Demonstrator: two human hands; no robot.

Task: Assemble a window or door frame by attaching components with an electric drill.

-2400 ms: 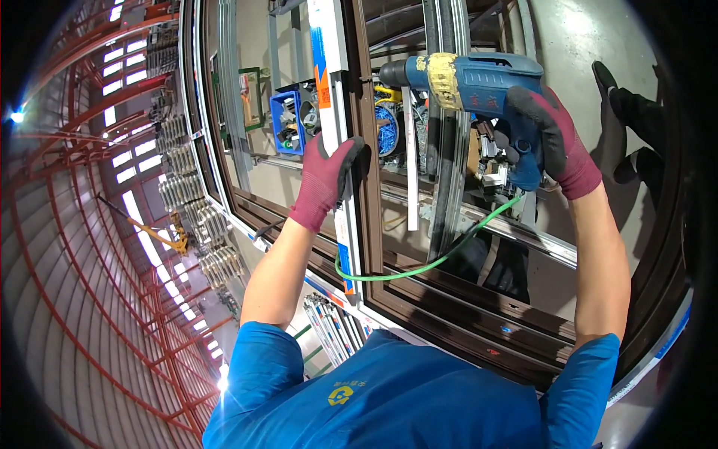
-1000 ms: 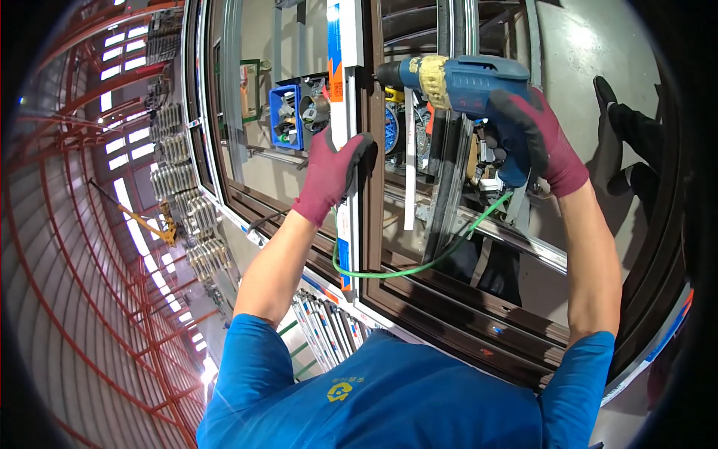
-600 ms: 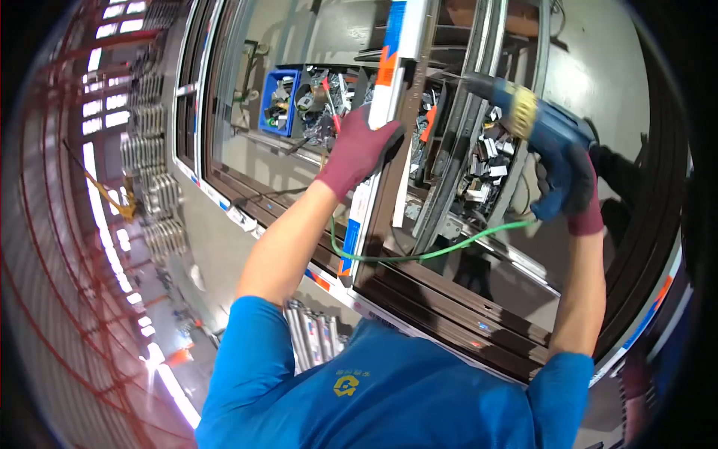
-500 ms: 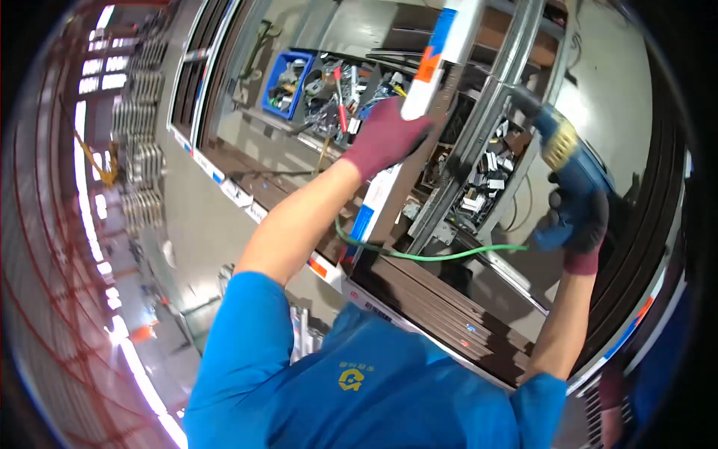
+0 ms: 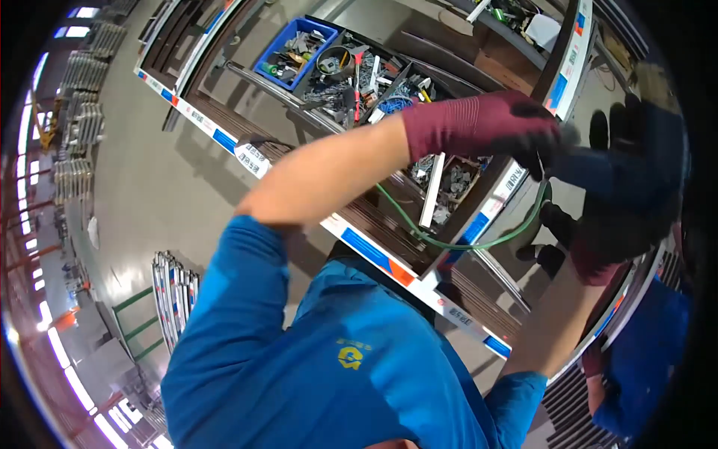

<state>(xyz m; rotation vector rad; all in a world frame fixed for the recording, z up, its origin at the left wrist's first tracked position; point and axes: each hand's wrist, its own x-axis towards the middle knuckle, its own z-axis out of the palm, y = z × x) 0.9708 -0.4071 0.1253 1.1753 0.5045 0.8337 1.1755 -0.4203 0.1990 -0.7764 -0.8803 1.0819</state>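
My left hand (image 5: 508,127), in a maroon glove with dark fingertips, reaches across to the right. Its fingers are bunched and bent against the near end of a blue power drill (image 5: 617,168); blur hides exactly what they grip. My right hand (image 5: 598,236), in a matching glove, is closed around the drill at the right, with some fingertips showing on its left side. The drill is dark and smeared by motion. A green cord or hose (image 5: 479,245) loops up to beside my left fingertips. Below the left wrist lies a white strip (image 5: 432,191) over small parts.
A blue bin (image 5: 295,52) and dark trays hold small hardware, with a red-handled tool (image 5: 358,78) among it. Brown profiles with white, blue and orange film (image 5: 374,251) form a frame around me. A co-worker's blue sleeve (image 5: 647,352) appears at the lower right.
My left hand has left the filmed profile and moved right to the drill. The drill has turned and shifted rightward with my right hand. The view has shifted, and the green cord has swung upward.
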